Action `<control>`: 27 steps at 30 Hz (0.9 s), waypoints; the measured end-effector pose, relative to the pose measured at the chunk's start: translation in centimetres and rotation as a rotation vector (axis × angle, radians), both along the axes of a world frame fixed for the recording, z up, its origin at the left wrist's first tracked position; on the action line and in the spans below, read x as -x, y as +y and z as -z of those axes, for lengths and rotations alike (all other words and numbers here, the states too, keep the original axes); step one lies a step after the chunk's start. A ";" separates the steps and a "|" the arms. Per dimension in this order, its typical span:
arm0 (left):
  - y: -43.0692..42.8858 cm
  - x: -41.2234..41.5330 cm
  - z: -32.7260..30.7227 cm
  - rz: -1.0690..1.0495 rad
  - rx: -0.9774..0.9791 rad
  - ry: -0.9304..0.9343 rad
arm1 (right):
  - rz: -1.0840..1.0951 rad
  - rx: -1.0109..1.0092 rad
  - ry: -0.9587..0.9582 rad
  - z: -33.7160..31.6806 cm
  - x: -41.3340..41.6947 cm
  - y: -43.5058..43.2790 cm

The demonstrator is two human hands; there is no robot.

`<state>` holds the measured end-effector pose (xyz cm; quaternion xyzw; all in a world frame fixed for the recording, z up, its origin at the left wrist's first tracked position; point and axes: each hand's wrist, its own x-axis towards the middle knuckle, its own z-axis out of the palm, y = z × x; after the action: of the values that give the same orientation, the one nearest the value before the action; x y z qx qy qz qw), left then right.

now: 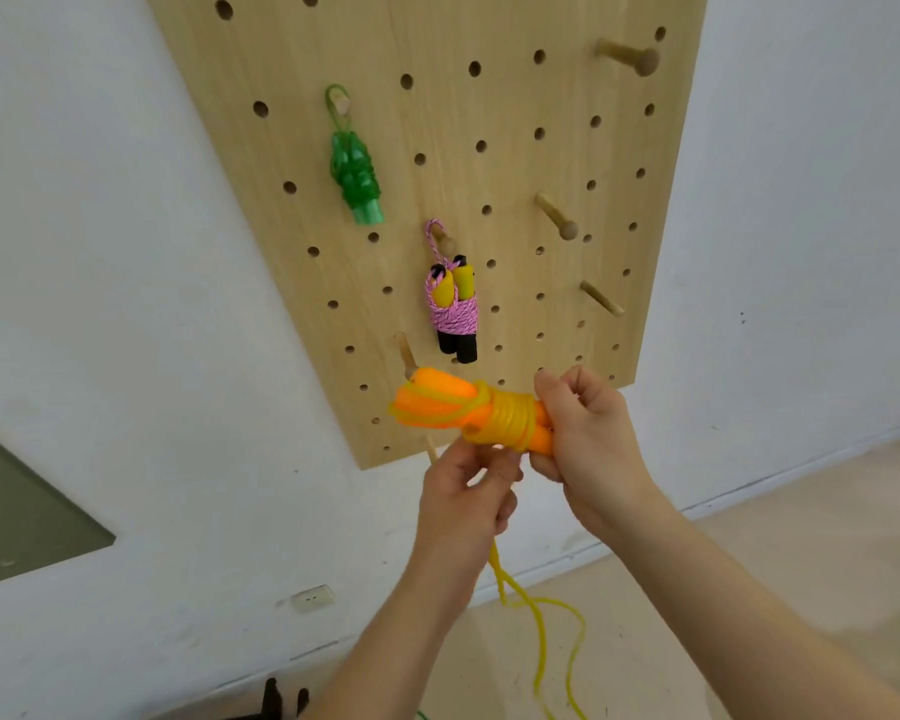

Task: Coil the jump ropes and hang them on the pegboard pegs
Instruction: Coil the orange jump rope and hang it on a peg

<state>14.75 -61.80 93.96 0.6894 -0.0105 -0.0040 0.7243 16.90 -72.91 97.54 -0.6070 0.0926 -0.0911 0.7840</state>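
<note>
Just before the pegboard's point(510, 174) lower edge, the right hand point(588, 444) grips one end of the orange jump rope's point(468, 410) paired handles, fingers curled round them. Yellow cord is wound tightly about their middle. The left hand point(468, 491), just beneath, pinches the cord where it leaves the coil, and the loose tail point(541, 641) hangs toward the floor point(801, 537). On the pegboard hang two coiled ropes: a green jump rope point(354, 174) at its upper left and a pink jump rope point(453, 314) near its middle.
</note>
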 end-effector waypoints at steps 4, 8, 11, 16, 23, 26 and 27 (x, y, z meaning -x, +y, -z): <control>-0.3 0.6 0.9 -0.070 -0.501 -0.179 | 0.118 0.415 0.004 1.0 -0.9 -0.3; -0.8 1.4 0.8 0.022 -0.612 -0.085 | 0.151 0.756 -0.097 2.4 -0.8 0.0; -0.7 2.2 0.3 0.044 -0.942 -0.181 | 0.146 0.958 -0.164 3.3 -0.9 0.2; 0.4 3.4 -1.4 0.091 -1.380 -0.545 | 0.089 1.122 -0.161 3.5 -1.2 -1.2; 2.7 0.7 -4.5 0.214 -1.592 -1.046 | -0.045 1.226 -0.237 2.1 -0.3 -2.6; 3.5 -1.0 -6.2 0.261 -1.438 -1.076 | -0.070 1.135 -0.302 1.4 0.6 -2.9; 3.7 -1.6 -6.6 0.288 -1.351 -1.039 | -0.078 1.069 -0.334 1.2 1.0 -3.0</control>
<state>16.39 -58.06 100.60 0.8786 -0.4231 0.2146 0.0550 15.88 -75.89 96.33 -0.9002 -0.1145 -0.1911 0.3742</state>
